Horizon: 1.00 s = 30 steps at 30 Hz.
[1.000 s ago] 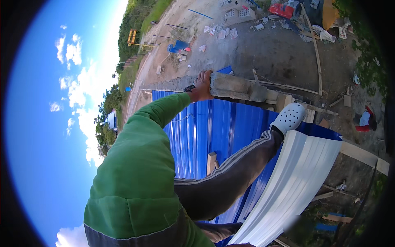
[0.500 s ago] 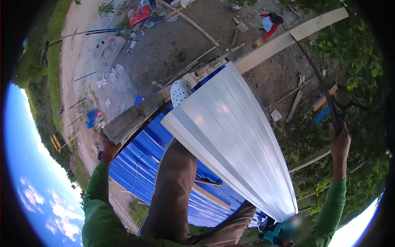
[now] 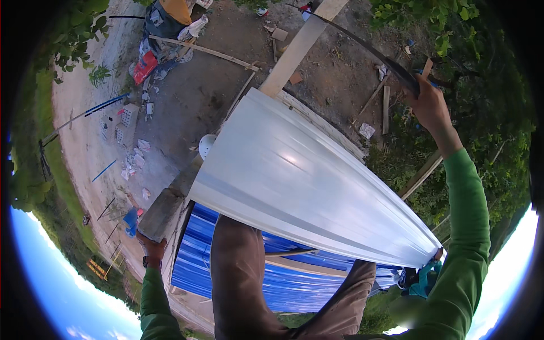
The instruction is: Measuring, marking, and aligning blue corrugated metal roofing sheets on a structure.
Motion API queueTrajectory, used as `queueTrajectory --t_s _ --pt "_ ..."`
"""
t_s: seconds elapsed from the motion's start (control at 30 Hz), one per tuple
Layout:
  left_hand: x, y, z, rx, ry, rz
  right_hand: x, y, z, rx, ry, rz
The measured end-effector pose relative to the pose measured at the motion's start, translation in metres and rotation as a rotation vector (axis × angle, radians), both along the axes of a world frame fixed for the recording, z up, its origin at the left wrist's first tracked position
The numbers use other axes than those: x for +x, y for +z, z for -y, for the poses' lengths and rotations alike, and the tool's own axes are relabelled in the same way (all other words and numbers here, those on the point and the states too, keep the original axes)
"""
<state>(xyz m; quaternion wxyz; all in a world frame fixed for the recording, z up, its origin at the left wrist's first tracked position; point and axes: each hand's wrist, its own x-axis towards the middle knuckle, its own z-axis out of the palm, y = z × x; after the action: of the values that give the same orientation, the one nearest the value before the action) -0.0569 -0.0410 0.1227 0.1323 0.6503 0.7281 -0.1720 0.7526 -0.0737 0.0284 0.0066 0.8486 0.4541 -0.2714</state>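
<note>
My right hand point(image 3: 429, 107) is raised at the right and closed round the thick end of a long dark pole point(image 3: 374, 51), which narrows away toward the upper middle. At the left, my left hand point(image 3: 152, 246) grips the end of a grey, concrete-looking beam point(image 3: 161, 216); some of its fingers are hidden. Between my arms a silver-white ribbed roofing sheet point(image 3: 300, 175) lies slanted across my knees, touched by neither hand. Under it show blue ribbed roofing sheets point(image 3: 226, 283). A white perforated clog point(image 3: 207, 145) on my foot peeks out past the sheet's left edge.
Another person point(image 3: 422, 280) in teal is at the sheet's lower right end, a hand at its tip. Far below lies dirt ground with a long pale plank point(image 3: 300, 48), scattered timber and hollow blocks point(image 3: 127, 123). Leafy trees point(image 3: 481, 85) stand at the right.
The roofing sheet has swung leftward and now covers most of the clog. My right hand has risen with the pole, moving inward. My left hand still holds the beam; the view has turned.
</note>
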Motion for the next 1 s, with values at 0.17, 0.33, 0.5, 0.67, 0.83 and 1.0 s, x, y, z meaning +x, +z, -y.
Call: queueTrajectory --t_s 0.17,0.33,0.5,0.67,0.83,1.0 --pt "0.016 0.016 -0.003 0.021 0.035 0.052 0.019 0.009 0.032 0.061 -0.008 0.015" --pt "0.004 -0.003 -0.003 -0.025 0.04 0.113 0.002 -0.063 -0.099 0.062 0.109 -0.023" --pt "-0.011 -0.019 0.001 -0.024 0.064 0.056 -0.001 -0.048 -0.033 0.078 0.118 0.014" --pt "0.028 0.027 -0.009 -0.026 0.109 0.06 0.031 0.04 0.055 0.011 -0.068 0.037" --pt "0.021 -0.002 0.0 -0.02 0.096 0.148 -0.01 -0.075 -0.118 0.061 0.086 0.008" --pt "0.001 -0.028 -0.005 -0.025 0.091 0.081 -0.024 -0.064 -0.097 -0.099 0.064 -0.05"
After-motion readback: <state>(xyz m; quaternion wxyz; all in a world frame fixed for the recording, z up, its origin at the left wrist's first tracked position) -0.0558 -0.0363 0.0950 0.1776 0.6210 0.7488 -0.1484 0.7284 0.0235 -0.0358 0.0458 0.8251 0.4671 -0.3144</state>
